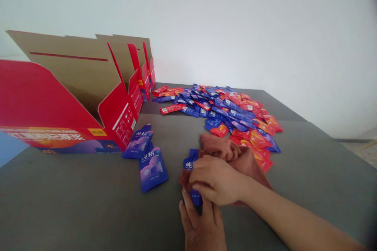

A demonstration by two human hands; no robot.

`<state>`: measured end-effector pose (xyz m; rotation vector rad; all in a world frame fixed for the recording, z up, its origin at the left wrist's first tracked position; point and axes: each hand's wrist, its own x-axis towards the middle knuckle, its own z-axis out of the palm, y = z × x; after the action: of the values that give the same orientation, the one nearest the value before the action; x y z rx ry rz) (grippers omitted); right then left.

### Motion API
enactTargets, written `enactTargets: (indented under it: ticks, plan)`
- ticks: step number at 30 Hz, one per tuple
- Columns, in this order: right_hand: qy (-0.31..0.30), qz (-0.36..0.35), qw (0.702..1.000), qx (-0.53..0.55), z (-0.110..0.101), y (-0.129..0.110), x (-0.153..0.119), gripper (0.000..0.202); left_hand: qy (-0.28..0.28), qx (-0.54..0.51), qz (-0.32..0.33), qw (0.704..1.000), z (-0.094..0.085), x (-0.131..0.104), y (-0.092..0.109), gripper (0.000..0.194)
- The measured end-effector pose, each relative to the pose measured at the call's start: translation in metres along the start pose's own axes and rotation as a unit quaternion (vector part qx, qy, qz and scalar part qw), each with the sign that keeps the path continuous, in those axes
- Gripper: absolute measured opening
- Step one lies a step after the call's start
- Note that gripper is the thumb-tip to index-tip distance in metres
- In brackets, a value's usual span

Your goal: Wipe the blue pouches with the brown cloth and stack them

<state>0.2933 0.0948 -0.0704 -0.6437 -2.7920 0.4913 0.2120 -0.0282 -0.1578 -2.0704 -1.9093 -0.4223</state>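
Note:
My right hand [218,178] is closed around a reddish-brown cloth [226,149], bunched over the middle of a blue pouch [190,161]. That pouch lies flat on the grey table, with its top and bottom ends showing. My left hand [203,225] reaches in from below, fingers spread out flat at the pouch's lower end; its fingertips are partly hidden by the right hand. Left of the hands, two blue pouches overlap: one pouch [154,170] is nearer me, and the other pouch [138,142] leans toward the boxes.
A large open red carton [59,113] stands at the left, its flap up. Behind it are more red cartons [144,72] in a row. A wide heap of blue and red pouches [226,110] spreads over the back of the table [97,204], before a white wall.

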Motion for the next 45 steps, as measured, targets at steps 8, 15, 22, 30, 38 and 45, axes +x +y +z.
enactTargets:
  ticks: [8,15,22,30,38,45]
  plan:
    - [0.001,0.125,0.991,-0.037,0.001,0.018,0.005,0.015,0.006,0.032,0.023,0.999,0.000,0.000,-0.004,0.033]
    - [0.058,0.105,0.992,-0.036,-0.001,0.022,0.002,0.012,0.001,0.019,0.016,1.000,-0.002,0.001,-0.004,0.035]
    - [-0.020,0.019,1.000,-0.012,0.002,-0.001,0.003,0.013,-0.016,0.016,0.019,1.000,-0.004,0.000,-0.003,0.038]
    - [0.044,0.152,0.986,-0.049,0.000,0.036,0.003,0.014,-0.009,0.024,0.025,0.999,-0.004,0.001,-0.004,0.036]
    - [0.008,0.006,1.000,0.012,0.001,0.003,0.001,0.009,0.003,0.020,0.017,1.000,-0.002,-0.001,-0.002,0.032]
    - [0.019,0.127,0.991,-0.047,0.003,0.026,0.006,0.015,-0.017,0.015,0.016,1.000,-0.005,0.001,-0.004,0.034]
